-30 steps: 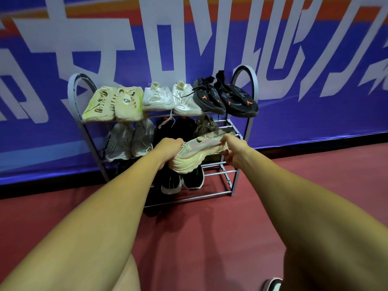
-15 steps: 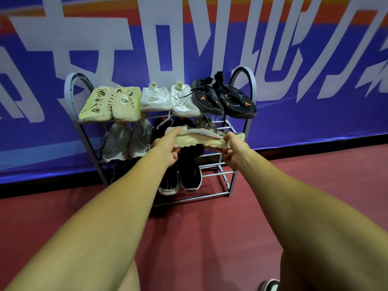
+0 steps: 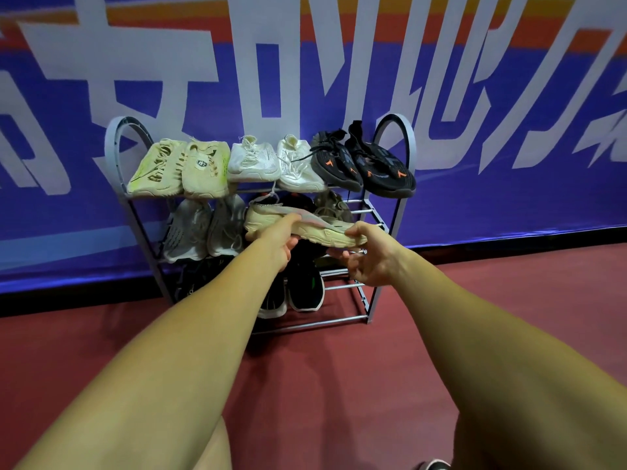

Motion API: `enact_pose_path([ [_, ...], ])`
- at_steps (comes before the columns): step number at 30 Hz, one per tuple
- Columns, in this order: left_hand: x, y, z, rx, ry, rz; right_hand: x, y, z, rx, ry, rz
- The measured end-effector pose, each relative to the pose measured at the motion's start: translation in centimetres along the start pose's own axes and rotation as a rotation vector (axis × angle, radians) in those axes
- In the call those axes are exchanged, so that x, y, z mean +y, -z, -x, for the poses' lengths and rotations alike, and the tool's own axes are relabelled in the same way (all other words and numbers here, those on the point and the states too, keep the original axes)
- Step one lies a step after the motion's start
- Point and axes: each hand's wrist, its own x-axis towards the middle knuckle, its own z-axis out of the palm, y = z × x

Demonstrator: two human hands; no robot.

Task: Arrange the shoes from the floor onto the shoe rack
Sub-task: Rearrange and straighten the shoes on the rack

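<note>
A cream sneaker [image 3: 271,220] with a pink-grey knit upper lies sideways in front of the middle shelf of the grey metal shoe rack [image 3: 409,137]. My left hand [image 3: 281,237] grips it near its middle. My right hand [image 3: 371,254] holds its right end from below, thumb on the sole edge. The top shelf carries a yellowish pair [image 3: 179,167], a white pair [image 3: 274,162] and a black pair with orange marks [image 3: 363,162]. Grey shoes [image 3: 203,228] sit at the left of the middle shelf, a brownish shoe [image 3: 334,206] at its right. Black shoes [image 3: 303,288] stand on the bottom shelf.
The rack stands against a blue banner wall [image 3: 509,198] with large white letters. Red floor [image 3: 322,385] spreads in front of it. The right ends of the middle and bottom shelves show bare rails [image 3: 342,286]. A dark shoe tip [image 3: 436,465] shows at the bottom edge.
Both hands have lifted the cream sneaker from sole-up and tilted to level with the middle shelf, and turned it so that its side faces me.
</note>
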Motion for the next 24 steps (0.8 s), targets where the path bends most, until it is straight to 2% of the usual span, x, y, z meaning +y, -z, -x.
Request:
enact_pose_path([
  [3,0.1,0.4,-0.4,0.012,-0.013,-0.020,0.1,0.4,0.0,0.033,-0.001,0.104],
  [9,0.0,0.1,-0.1,-0.025,-0.067,-0.037,0.2,1.3,-1.9,0.262,0.123,0.121],
  [13,-0.4,-0.9,-0.1,-0.026,-0.122,-0.001,-0.1,1.8,-2.1,0.160,0.076,0.072],
  [19,-0.2,-2.5,-0.2,-0.171,-0.166,-0.158,-0.4,2.5,-1.5,0.043,0.024,0.101],
  [22,-1.0,-3.8,0.3,-0.267,-0.196,-0.267,-0.9,3.1,-1.5,0.068,0.055,0.020],
  [24,-1.7,-5.0,0.2,-0.271,-0.255,-0.281,-1.2,3.7,-1.9,0.113,0.092,0.010],
])
